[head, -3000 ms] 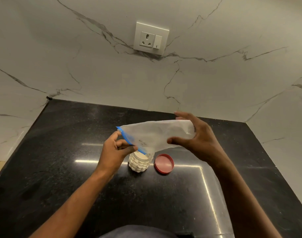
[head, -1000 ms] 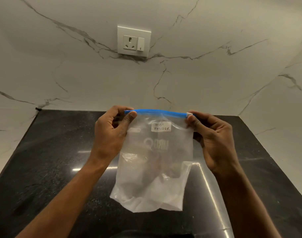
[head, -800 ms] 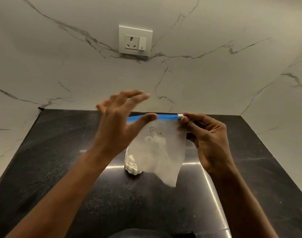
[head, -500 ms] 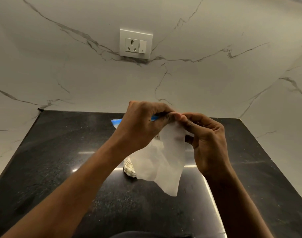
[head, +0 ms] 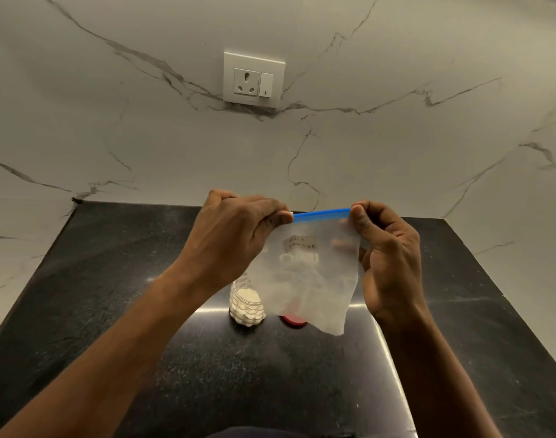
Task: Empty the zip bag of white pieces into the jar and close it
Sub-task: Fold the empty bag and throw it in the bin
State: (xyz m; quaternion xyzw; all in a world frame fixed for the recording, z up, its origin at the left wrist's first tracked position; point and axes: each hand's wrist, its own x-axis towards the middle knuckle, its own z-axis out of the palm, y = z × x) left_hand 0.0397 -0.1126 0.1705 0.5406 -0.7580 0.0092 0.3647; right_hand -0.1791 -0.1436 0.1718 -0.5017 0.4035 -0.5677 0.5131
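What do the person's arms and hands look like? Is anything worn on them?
Both forearms are bare up to the frame edge, with no sleeves visible. The left hand and right hand wear no gloves, and no rings, watch or bracelet are visible.

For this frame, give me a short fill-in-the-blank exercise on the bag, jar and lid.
1. Both hands, left hand and right hand, hold the bag by its ____ zip strip.
2. The jar on the black counter holds ____ pieces.
3. The red lid lies beside the jar, so the jar is ____.
4. The label on the bag reads "milk ____".

Missing words: blue; white; open; powder
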